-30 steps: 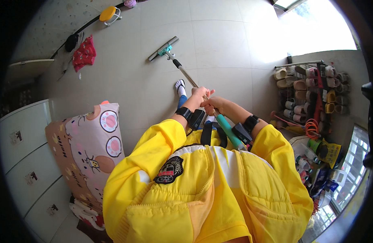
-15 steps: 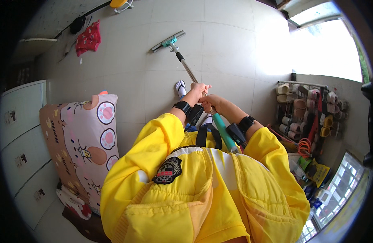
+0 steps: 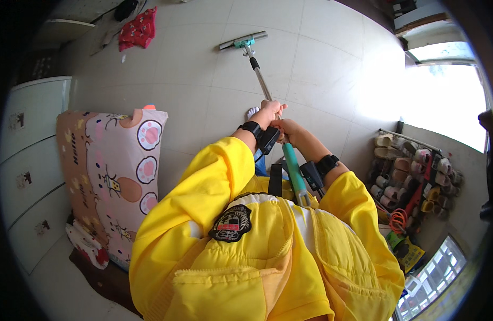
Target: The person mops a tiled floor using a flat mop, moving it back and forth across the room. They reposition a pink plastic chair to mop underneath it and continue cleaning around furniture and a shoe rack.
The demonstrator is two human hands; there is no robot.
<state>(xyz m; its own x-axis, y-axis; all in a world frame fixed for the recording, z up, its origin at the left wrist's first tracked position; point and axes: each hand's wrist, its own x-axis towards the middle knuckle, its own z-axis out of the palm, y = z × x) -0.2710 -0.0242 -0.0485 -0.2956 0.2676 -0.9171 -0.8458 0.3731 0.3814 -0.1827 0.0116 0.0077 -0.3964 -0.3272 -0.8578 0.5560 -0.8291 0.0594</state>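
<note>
Fingers (image 3: 277, 124) wrap the pole (image 3: 262, 82), forearms (image 3: 309, 143) angled inward.

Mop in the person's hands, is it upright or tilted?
Tilted: the mop's pole slants from the left hand and right hand forward to the mop head, out beyond the visible foot.

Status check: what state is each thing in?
Long teal-and-silver mop: held two-handed, head on floor
Bare left hand: closed around silver pole
Bare right hand: closed, nearer teal grip
Red patterned cloth: lying on floor
Metal shoe rack: loaded with shoes
</note>
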